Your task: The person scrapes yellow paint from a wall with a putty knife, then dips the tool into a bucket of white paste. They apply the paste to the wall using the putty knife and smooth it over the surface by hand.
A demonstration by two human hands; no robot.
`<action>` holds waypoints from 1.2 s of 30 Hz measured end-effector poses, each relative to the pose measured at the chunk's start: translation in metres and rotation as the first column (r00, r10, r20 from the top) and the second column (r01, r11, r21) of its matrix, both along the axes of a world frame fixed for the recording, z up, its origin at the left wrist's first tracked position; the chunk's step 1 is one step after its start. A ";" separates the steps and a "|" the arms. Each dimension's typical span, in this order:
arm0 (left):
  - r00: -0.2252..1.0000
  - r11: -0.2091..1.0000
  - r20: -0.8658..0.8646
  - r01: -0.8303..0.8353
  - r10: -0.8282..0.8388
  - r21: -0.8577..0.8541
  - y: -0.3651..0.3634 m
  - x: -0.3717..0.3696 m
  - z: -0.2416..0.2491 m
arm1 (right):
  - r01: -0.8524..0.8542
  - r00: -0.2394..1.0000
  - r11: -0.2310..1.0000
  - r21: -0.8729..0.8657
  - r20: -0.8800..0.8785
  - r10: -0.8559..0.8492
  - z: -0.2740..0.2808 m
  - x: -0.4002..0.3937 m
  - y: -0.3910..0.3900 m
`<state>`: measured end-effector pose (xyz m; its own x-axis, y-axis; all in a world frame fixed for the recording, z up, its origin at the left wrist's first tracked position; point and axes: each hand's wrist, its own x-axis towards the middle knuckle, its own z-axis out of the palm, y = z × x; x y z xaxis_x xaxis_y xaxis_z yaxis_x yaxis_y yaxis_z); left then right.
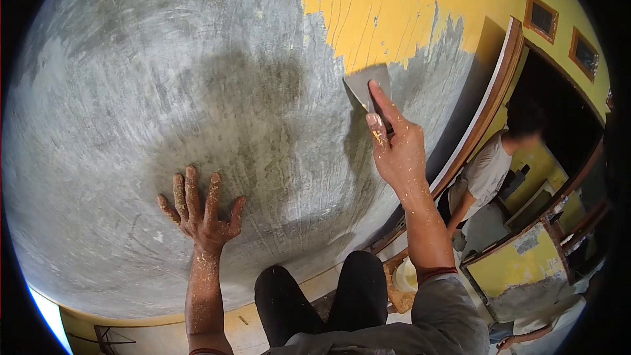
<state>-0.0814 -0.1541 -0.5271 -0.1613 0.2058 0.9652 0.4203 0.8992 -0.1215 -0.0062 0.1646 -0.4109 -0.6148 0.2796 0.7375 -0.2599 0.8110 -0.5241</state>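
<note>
My right hand (402,148) grips a putty knife (369,85), index finger laid along its broad grey blade. The blade's edge meets the wall at the ragged lower border of the yellow paint (374,13). Its handle is mostly hidden in my palm. Lower and to the left, my left hand (207,220) is spread with its fingers apart against the bare grey wall (125,177). It holds nothing. Pale paint flecks cling to both hands and forearms.
A white bucket (405,275) stands near my right knee. Right of the wall, a person in a light shirt (483,174) stands near a wooden-framed doorway (503,92). A partly stripped yellow low wall (519,266) stands below, with another person's arm (526,337) at the lower right.
</note>
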 end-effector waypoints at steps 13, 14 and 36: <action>1.000 0.999 0.015 0.021 -0.020 -0.030 -0.003 0.002 0.002 | 0.235 0.971 0.931 0.280 -0.116 -0.211 0.099 0.005 -0.040; 1.000 0.999 0.014 0.018 -0.017 -0.032 -0.003 0.002 0.002 | 0.232 0.973 0.923 0.306 -0.096 -0.212 0.101 0.008 -0.038; 0.994 0.998 0.097 0.052 -0.049 -0.029 -0.006 0.008 0.003 | 0.229 0.969 0.935 0.270 -0.151 -0.194 0.087 0.001 -0.051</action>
<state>-0.0731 -0.1596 -0.5245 -0.2416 0.2456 0.9388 0.4759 0.8731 -0.1059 -0.0053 0.1139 -0.3241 -0.4668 0.1619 0.8694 -0.1124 0.9642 -0.2400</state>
